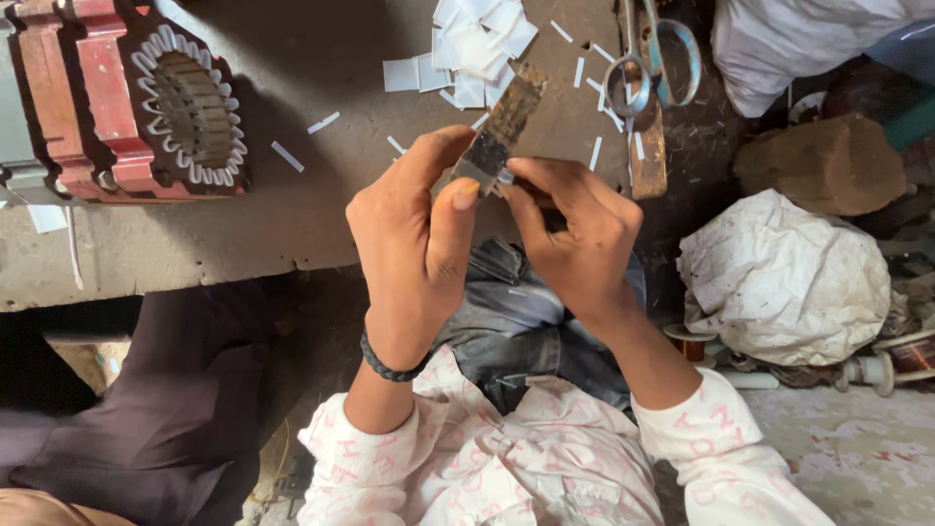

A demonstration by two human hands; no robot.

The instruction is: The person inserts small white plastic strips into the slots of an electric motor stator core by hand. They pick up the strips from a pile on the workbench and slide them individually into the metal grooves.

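My left hand point(414, 248) grips a flat, worn wooden stick point(504, 122) between thumb and fingers, tilted up to the right. My right hand point(575, 229) pinches a small white paper slip against the stick's lower end; the slip is mostly hidden by my fingers. Both hands hover above my lap, at the near edge of a grey workbench point(195, 234). A black band circles my left wrist.
A red motor stator point(146, 102) with white slot liners lies at the bench's left. A pile of white paper pieces point(467, 49) and loose strips sit behind my hands, scissors point(653, 68) to the right. White sacks point(784, 278) and copper wire spools point(901, 360) lie at right.
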